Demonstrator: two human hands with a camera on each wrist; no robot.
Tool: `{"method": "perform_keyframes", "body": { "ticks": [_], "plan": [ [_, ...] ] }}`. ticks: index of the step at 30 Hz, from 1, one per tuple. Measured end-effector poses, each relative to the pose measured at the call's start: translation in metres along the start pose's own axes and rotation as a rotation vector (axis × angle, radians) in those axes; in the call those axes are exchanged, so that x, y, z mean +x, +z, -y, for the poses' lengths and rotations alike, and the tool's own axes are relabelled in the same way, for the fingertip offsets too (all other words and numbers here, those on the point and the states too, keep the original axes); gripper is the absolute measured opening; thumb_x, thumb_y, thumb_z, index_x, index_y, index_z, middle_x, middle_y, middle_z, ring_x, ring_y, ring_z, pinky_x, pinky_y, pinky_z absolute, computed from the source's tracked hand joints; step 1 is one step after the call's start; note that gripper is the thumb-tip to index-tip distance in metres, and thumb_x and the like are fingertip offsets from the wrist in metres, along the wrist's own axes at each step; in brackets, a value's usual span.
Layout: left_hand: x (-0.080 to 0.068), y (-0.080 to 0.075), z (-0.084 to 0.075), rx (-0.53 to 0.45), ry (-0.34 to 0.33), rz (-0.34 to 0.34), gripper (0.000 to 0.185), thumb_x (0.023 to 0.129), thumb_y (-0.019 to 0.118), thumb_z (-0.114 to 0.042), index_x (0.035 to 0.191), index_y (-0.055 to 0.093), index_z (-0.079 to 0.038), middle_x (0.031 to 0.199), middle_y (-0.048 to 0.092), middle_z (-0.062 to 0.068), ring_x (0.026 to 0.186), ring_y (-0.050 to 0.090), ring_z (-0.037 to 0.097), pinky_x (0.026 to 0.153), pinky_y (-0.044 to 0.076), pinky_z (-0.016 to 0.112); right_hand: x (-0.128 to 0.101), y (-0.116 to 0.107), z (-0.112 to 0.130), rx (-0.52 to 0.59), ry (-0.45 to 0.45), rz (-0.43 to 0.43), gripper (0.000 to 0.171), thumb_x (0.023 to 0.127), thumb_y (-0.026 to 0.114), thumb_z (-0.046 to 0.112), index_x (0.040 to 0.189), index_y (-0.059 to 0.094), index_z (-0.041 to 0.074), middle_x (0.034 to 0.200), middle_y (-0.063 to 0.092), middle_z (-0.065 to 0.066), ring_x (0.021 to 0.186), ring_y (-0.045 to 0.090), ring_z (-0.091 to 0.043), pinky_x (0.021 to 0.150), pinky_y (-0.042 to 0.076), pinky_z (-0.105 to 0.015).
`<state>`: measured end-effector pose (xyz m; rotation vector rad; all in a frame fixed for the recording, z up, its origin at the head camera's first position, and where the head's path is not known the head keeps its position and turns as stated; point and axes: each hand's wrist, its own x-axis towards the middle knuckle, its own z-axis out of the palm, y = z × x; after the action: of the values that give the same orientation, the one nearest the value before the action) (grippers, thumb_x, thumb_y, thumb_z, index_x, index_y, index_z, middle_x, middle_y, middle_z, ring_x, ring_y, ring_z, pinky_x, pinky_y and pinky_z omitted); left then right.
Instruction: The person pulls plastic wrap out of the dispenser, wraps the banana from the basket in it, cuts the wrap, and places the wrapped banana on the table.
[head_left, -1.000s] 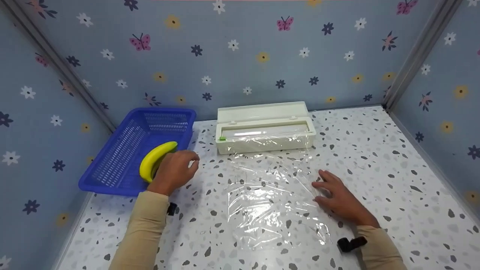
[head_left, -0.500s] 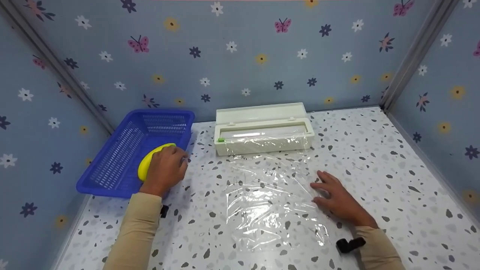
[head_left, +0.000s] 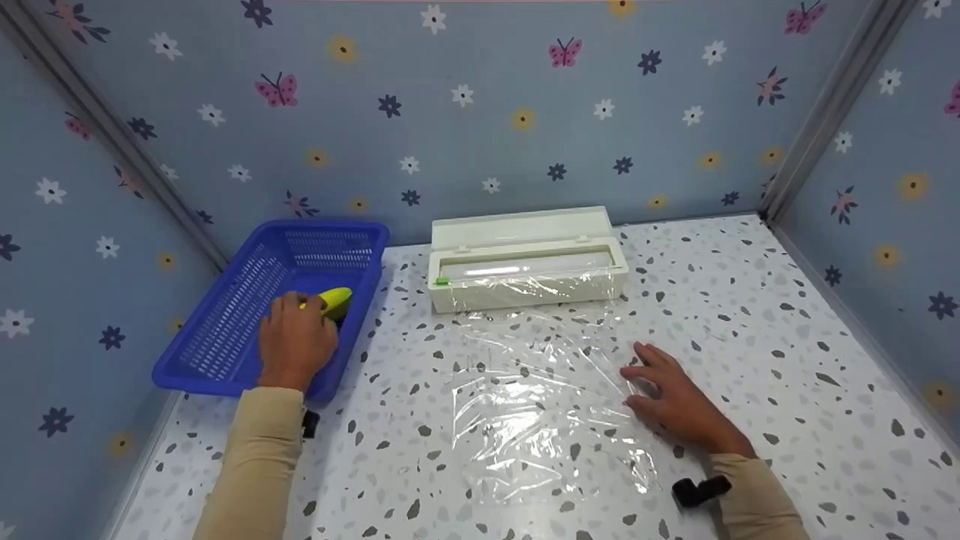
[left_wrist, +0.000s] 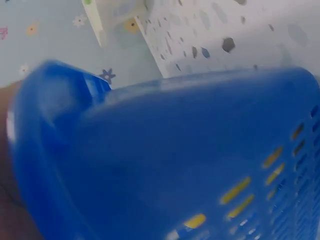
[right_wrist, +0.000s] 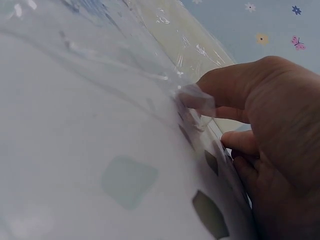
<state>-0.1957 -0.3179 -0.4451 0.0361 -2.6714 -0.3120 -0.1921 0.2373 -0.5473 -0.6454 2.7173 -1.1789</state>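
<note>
Likely light, best held mid-curve, a banana (head_left: 337, 301) fills the left hand (head_left: 298, 337) inside a basket (head_left: 201, 382); rightward, a spread right hand (head_left: 679, 399) touches film (head_left: 536, 420).

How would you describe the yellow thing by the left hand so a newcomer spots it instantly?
On the speckled table, find the blue perforated basket at the left. Inside, near its right wall, a curved banana-shaped object lies partly covered by the left hand. Its bright yellow sets it apart from the basket and the white box farther right.
</note>
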Motion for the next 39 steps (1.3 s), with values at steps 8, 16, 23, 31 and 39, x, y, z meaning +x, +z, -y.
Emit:
{"method": "perform_keyframes", "body": {
  "ticks": [8,16,23,31,39],
  "plan": [
    [-0.004,-0.003,0.013,0.006,-0.152,0.122,0.045,0.091,0.058,-0.008,0.132,0.053,0.01,0.122,0.048,0.036,0.108,0.048,0.052,0.081,0.046,0.069,-0.001,0.001,0.0,0.0,-0.018,-0.012,0.046,0.091,0.074,0.024,0.134,0.062,0.012,0.163,0.024,-0.014,0.15,0.012,-0.036,0.116,0.013,-0.062],
    [-0.004,0.0,0.021,0.026,-0.286,0.304,0.058,0.094,0.059,-0.014,0.141,0.036,0.01,0.117,0.047,0.039,0.107,0.051,0.054,0.083,0.043,0.07,0.0,0.002,-0.002,-0.003,-0.042,-0.023,0.044,0.092,0.073,0.022,0.133,0.063,0.011,0.162,0.025,-0.018,0.149,0.013,-0.039,0.115,0.013,-0.063],
    [-0.008,0.002,0.027,0.034,-0.293,0.341,0.055,0.094,0.056,-0.016,0.139,0.037,0.011,0.115,0.05,0.04,0.103,0.052,0.054,0.082,0.046,0.068,0.0,0.001,0.0,0.006,-0.028,-0.014,0.044,0.092,0.072,0.021,0.134,0.063,0.012,0.163,0.024,-0.015,0.15,0.012,-0.036,0.116,0.013,-0.062],
    [-0.011,0.006,0.029,0.038,-0.304,0.248,0.046,0.093,0.056,-0.016,0.126,0.048,0.015,0.11,0.055,0.038,0.1,0.054,0.053,0.076,0.047,0.067,-0.001,0.001,0.001,0.002,-0.008,0.0,0.045,0.093,0.072,0.024,0.136,0.061,0.014,0.164,0.022,-0.013,0.151,0.01,-0.035,0.116,0.013,-0.063],
    [-0.011,0.006,0.029,0.079,-0.304,0.211,0.048,0.093,0.069,-0.024,0.112,0.057,0.018,0.102,0.057,0.036,0.094,0.056,0.051,0.072,0.049,0.065,0.0,0.0,0.0,-0.017,-0.015,0.003,0.045,0.094,0.071,0.024,0.136,0.061,0.014,0.164,0.022,-0.013,0.151,0.011,-0.036,0.116,0.014,-0.062]
  ]
}}
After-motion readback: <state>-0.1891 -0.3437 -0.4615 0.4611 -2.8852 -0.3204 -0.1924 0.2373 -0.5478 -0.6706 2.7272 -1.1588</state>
